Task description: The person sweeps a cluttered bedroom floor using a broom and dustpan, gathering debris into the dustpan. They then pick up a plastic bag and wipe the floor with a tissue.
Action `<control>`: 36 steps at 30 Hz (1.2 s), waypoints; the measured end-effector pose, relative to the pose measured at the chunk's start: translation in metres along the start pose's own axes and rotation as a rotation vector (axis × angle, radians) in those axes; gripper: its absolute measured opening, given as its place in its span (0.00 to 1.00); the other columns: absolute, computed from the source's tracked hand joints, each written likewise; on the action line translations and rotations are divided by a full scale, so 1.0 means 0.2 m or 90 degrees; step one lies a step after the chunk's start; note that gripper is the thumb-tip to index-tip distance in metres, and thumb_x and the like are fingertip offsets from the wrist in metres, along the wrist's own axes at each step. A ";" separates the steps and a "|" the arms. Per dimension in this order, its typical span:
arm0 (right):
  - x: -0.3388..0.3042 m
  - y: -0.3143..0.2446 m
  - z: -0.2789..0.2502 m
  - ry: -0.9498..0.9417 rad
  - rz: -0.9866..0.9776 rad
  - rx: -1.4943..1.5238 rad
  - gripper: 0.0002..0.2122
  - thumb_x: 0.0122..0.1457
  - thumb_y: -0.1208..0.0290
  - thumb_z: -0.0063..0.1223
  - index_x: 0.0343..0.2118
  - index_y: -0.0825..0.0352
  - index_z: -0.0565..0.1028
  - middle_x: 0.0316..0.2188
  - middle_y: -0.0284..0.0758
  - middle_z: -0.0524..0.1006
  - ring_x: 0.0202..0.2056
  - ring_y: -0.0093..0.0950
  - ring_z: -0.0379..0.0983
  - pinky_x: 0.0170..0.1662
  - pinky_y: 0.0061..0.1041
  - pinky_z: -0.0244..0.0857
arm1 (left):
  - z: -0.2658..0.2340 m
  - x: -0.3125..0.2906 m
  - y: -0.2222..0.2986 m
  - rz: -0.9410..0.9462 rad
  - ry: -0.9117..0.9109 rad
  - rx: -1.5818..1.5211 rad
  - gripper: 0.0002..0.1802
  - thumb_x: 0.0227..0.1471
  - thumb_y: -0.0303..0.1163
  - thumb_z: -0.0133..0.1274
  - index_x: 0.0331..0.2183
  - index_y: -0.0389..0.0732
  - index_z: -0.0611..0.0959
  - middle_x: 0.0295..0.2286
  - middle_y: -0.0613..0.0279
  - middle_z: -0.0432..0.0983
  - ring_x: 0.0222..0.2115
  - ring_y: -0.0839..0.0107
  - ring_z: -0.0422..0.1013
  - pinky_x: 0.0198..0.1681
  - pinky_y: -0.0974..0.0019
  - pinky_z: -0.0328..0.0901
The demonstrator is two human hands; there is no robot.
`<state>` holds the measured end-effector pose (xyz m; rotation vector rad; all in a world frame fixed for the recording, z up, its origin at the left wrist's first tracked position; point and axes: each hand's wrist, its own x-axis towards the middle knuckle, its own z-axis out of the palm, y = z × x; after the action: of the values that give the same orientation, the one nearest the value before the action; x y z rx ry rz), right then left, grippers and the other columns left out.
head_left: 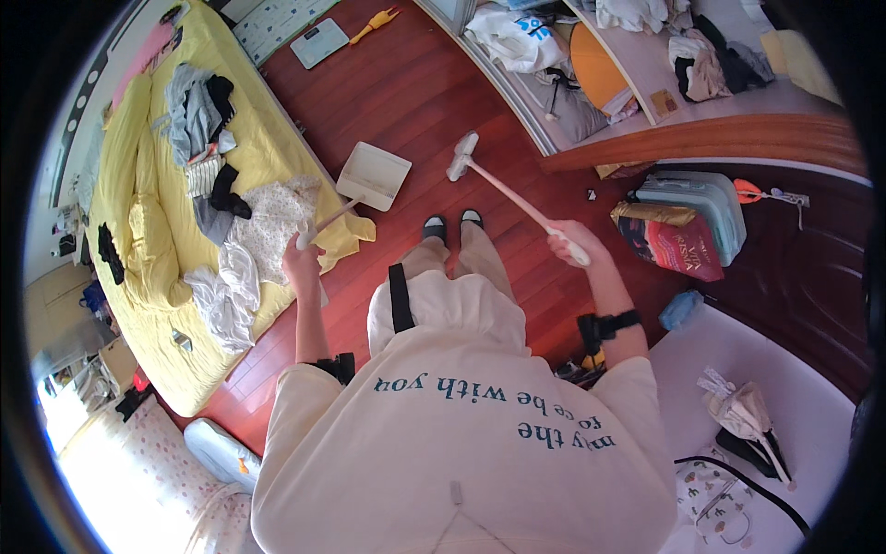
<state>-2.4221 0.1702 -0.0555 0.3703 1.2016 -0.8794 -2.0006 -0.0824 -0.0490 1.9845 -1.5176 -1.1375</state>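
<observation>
My left hand (301, 261) is closed round the end of a dustpan's handle. The white dustpan (374, 174) hangs or rests over the red wooden floor beside the bed; I cannot tell whether it touches the boards. In my right hand (577, 242) is the pale grip of a broom (508, 192) with a pink stick. Its small white head (463, 156) is at the floor ahead of my feet, to the right of the dustpan and apart from it. The broom slants from my right hand forward and to the left.
A bed (263, 319) with a yellow sheet and heaped clothes runs along the left. An open wardrobe (554, 138) stands at the far right, with a light-blue suitcase (729, 217) and a red bag (671, 242) nearby. A scale (319, 43) and a yellow toy-like object (374, 25) lie farther off.
</observation>
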 end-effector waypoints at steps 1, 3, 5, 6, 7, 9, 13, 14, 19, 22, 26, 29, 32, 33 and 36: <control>-0.08 -0.02 -0.05 -0.007 0.021 -0.028 0.08 0.59 0.65 0.40 0.29 0.63 0.60 0.14 0.27 0.62 0.10 0.15 0.56 0.10 0.16 0.51 | 0.00 0.00 0.00 -0.001 0.001 0.003 0.25 0.35 0.26 0.46 0.41 0.38 0.78 0.15 0.61 0.72 0.12 0.76 0.65 0.17 0.70 0.61; -0.18 -0.05 -0.12 0.038 -0.012 -0.051 0.08 0.59 0.65 0.42 0.31 0.63 0.61 0.15 0.28 0.63 0.11 0.15 0.56 0.10 0.16 0.50 | 0.01 0.01 -0.02 -0.001 0.000 0.005 0.25 0.35 0.26 0.46 0.41 0.38 0.78 0.16 0.61 0.73 0.12 0.75 0.65 0.17 0.70 0.61; -0.23 -0.09 -0.18 0.093 -0.019 -0.113 0.07 0.58 0.67 0.42 0.32 0.64 0.61 0.15 0.29 0.63 0.11 0.16 0.57 0.11 0.17 0.51 | 0.02 0.02 -0.04 0.003 -0.001 0.003 0.25 0.35 0.26 0.46 0.41 0.39 0.79 0.16 0.60 0.74 0.13 0.75 0.66 0.17 0.70 0.61; -0.24 -0.11 -0.22 0.125 -0.019 -0.140 0.07 0.58 0.68 0.41 0.33 0.65 0.61 0.15 0.30 0.63 0.11 0.17 0.57 0.11 0.18 0.52 | 0.04 0.01 -0.06 0.007 0.006 0.009 0.25 0.34 0.26 0.46 0.41 0.39 0.79 0.17 0.59 0.74 0.13 0.74 0.66 0.18 0.70 0.62; -0.22 -0.12 -0.24 0.139 -0.022 -0.161 0.07 0.58 0.68 0.41 0.33 0.65 0.61 0.15 0.30 0.63 0.12 0.18 0.58 0.11 0.19 0.52 | 0.05 0.01 -0.07 0.012 0.014 0.016 0.25 0.34 0.26 0.46 0.40 0.40 0.79 0.17 0.59 0.75 0.14 0.74 0.67 0.18 0.69 0.62; -0.13 -0.13 -0.27 0.199 -0.025 -0.222 0.06 0.57 0.70 0.41 0.32 0.67 0.61 0.15 0.31 0.63 0.12 0.21 0.59 0.12 0.22 0.54 | 0.09 0.03 -0.08 0.064 0.058 0.079 0.24 0.36 0.26 0.43 0.40 0.40 0.79 0.14 0.63 0.73 0.10 0.78 0.63 0.14 0.71 0.59; 0.10 -0.14 -0.23 0.168 -0.073 -0.233 0.05 0.54 0.73 0.42 0.29 0.69 0.62 0.15 0.33 0.64 0.14 0.24 0.62 0.14 0.26 0.58 | 0.11 0.01 -0.12 -0.044 0.037 0.055 0.23 0.34 0.25 0.46 0.39 0.39 0.79 0.17 0.58 0.76 0.16 0.73 0.70 0.21 0.68 0.64; 0.16 -0.13 -0.19 0.173 -0.075 -0.220 0.05 0.54 0.73 0.43 0.29 0.69 0.62 0.14 0.32 0.64 0.14 0.24 0.63 0.14 0.26 0.59 | 0.11 0.00 -0.13 -0.051 0.033 0.018 0.23 0.34 0.25 0.45 0.39 0.39 0.79 0.17 0.58 0.76 0.16 0.74 0.70 0.21 0.69 0.64; 0.31 -0.16 0.08 0.091 -0.058 -0.228 0.05 0.55 0.73 0.44 0.30 0.68 0.63 0.14 0.33 0.66 0.13 0.26 0.64 0.13 0.26 0.59 | 0.11 -0.03 -0.18 -0.073 0.052 -0.094 0.21 0.36 0.24 0.45 0.38 0.37 0.79 0.17 0.58 0.75 0.16 0.74 0.70 0.20 0.70 0.63; 0.38 -0.19 0.26 0.051 -0.036 -0.297 0.06 0.55 0.71 0.42 0.28 0.68 0.64 0.13 0.33 0.66 0.12 0.26 0.63 0.13 0.26 0.60 | 0.10 -0.06 -0.20 -0.108 0.063 -0.109 0.21 0.36 0.24 0.45 0.38 0.36 0.79 0.16 0.59 0.75 0.15 0.73 0.70 0.21 0.70 0.65; 0.43 -0.28 0.39 -0.031 -0.046 -0.269 0.07 0.55 0.71 0.41 0.23 0.69 0.65 0.13 0.34 0.66 0.11 0.26 0.62 0.12 0.26 0.57 | 0.12 -0.08 -0.22 -0.074 0.053 0.008 0.22 0.37 0.25 0.46 0.40 0.37 0.78 0.17 0.59 0.76 0.15 0.72 0.71 0.20 0.69 0.66; 0.45 -0.48 0.48 -0.012 0.013 -0.305 0.07 0.55 0.72 0.40 0.25 0.69 0.63 0.12 0.33 0.64 0.10 0.22 0.59 0.11 0.23 0.54 | 0.16 -0.13 -0.22 -0.111 0.057 -0.044 0.22 0.38 0.27 0.47 0.41 0.40 0.78 0.17 0.58 0.76 0.15 0.69 0.71 0.23 0.66 0.67; 0.41 -0.72 0.55 -0.031 0.098 -0.291 0.05 0.56 0.73 0.39 0.29 0.69 0.60 0.11 0.31 0.62 0.10 0.20 0.57 0.11 0.19 0.51 | 0.21 -0.17 -0.19 -0.101 0.084 0.007 0.23 0.37 0.27 0.47 0.41 0.40 0.78 0.18 0.56 0.76 0.17 0.68 0.72 0.26 0.64 0.67; 0.38 -0.81 0.55 -0.058 0.089 -0.319 0.05 0.56 0.73 0.39 0.31 0.68 0.59 0.12 0.30 0.62 0.10 0.19 0.57 0.10 0.18 0.50 | 0.22 -0.20 -0.19 -0.100 0.094 0.016 0.23 0.37 0.27 0.48 0.42 0.39 0.78 0.18 0.56 0.76 0.17 0.67 0.72 0.26 0.64 0.66; 0.29 -1.14 0.54 -0.044 0.085 -0.348 0.06 0.57 0.72 0.40 0.34 0.68 0.58 0.14 0.29 0.63 0.11 0.16 0.58 0.10 0.14 0.51 | 0.29 -0.27 -0.17 -0.113 0.130 -0.027 0.22 0.38 0.25 0.47 0.41 0.39 0.78 0.17 0.58 0.75 0.17 0.72 0.71 0.22 0.68 0.65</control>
<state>-2.5191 -0.0676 -0.0262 -0.0233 1.2821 -0.4189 -2.0310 -0.0116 -0.0885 2.1663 -1.2270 -0.9883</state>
